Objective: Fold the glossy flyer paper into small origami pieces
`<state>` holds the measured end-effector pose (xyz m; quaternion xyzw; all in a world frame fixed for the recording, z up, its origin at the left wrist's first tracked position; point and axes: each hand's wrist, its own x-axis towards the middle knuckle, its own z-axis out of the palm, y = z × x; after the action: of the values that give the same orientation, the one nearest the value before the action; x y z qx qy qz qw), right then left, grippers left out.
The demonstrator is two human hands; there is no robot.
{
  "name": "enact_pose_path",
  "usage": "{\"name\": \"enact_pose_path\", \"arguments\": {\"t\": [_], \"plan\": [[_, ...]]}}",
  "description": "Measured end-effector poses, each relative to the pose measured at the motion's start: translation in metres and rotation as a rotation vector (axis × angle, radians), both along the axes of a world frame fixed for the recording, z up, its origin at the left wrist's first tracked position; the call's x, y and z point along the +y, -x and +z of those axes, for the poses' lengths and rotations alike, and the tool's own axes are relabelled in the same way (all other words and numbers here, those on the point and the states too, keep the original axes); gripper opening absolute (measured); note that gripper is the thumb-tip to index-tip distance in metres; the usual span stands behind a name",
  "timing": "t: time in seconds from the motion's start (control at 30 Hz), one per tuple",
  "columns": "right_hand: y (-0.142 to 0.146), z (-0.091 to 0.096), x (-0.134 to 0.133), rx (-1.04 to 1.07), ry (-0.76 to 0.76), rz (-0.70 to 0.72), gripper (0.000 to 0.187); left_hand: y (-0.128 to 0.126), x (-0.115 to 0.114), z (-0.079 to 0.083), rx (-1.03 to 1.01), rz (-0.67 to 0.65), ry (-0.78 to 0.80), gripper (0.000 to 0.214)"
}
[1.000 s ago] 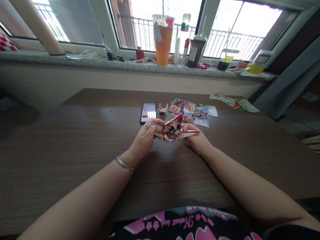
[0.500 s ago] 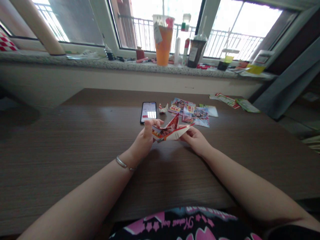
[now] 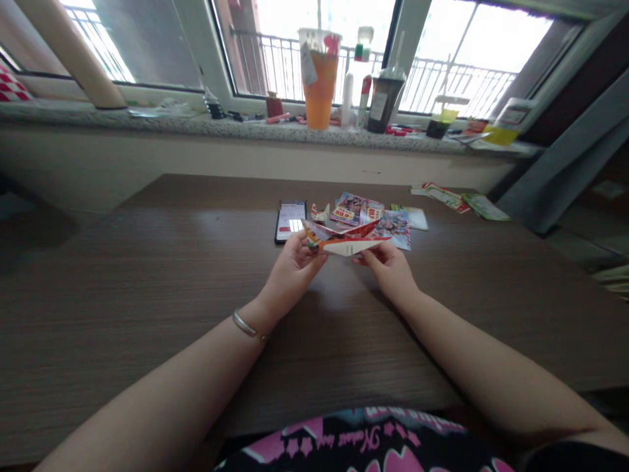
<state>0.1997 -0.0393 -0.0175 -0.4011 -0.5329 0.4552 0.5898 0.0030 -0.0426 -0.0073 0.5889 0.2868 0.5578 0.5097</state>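
Note:
Between my hands is a folded paper boat (image 3: 350, 244), printed red, orange and white, held above the table with its long side toward me. My left hand (image 3: 293, 267) pinches its left end, thumb on the near side. At the right end, my right hand (image 3: 388, 265) grips the paper from below, its fingertips partly hidden by it. Just beyond my left hand lies a phone (image 3: 289, 217) with a lit screen. A small folded paper piece (image 3: 320, 213) sits to the right of the phone.
Printed flyers (image 3: 396, 226) lie behind the boat on the brown table (image 3: 196, 275). Several flat wrappers (image 3: 447, 198) rest at the back right. On the windowsill (image 3: 275, 131) stand an orange drink cup (image 3: 320, 85), a dark cup (image 3: 386, 101) and small bottles.
The folded paper has turned and levelled, showing a longer side now. My left thumb has moved from its top to the near side. My right hand has shifted slightly.

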Motion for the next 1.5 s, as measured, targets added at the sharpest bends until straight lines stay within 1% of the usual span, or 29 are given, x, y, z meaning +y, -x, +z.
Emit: {"name": "enact_pose_path", "arguments": {"t": [0.1,0.23,0.33,0.43,0.5,0.6,0.7,0.83,0.97,1.07,1.2,1.33,1.5], "plan": [[0.000,-0.002,-0.003,-0.119,-0.050,-0.019,0.028,0.000,0.001,0.002,0.011,0.062,-0.002,0.032],[0.001,-0.001,-0.009,-0.227,-0.087,-0.022,0.023,0.000,-0.003,0.007,0.133,0.122,-0.020,0.027],[0.003,0.003,-0.010,-0.174,-0.102,-0.011,0.023,-0.001,-0.007,0.010,0.177,0.143,-0.042,0.028],[0.005,0.006,-0.009,-0.031,-0.078,-0.023,0.035,-0.001,-0.008,0.010,0.221,0.164,-0.043,0.028],[0.005,0.007,-0.007,0.015,-0.040,-0.049,0.042,-0.001,-0.007,0.008,0.274,0.185,-0.046,0.028],[0.004,0.008,-0.005,-0.005,0.004,-0.050,0.039,0.001,-0.006,0.005,0.361,0.209,-0.079,0.027],[0.004,0.010,-0.006,-0.027,0.016,-0.034,0.036,0.002,-0.007,0.004,0.420,0.217,-0.129,0.025],[0.006,0.012,-0.009,-0.096,-0.005,-0.059,0.032,0.001,-0.010,0.007,0.498,0.167,-0.230,0.025],[0.010,0.012,-0.012,-0.128,-0.026,-0.054,0.032,0.001,-0.012,0.009,0.596,0.150,-0.231,0.020],[0.012,0.012,-0.012,-0.065,0.025,0.039,0.035,0.001,-0.012,0.009,0.588,0.143,-0.182,0.020],[0.013,0.012,-0.012,-0.029,0.129,0.165,0.040,-0.001,-0.010,0.006,0.460,0.087,-0.066,0.020],[0.012,0.013,-0.013,-0.046,0.178,0.197,0.040,-0.004,-0.009,0.005,0.341,-0.019,0.038,0.025],[0.013,0.015,-0.014,-0.029,0.214,0.196,0.040,-0.007,-0.009,0.005,0.308,-0.059,0.088,0.024]]}}
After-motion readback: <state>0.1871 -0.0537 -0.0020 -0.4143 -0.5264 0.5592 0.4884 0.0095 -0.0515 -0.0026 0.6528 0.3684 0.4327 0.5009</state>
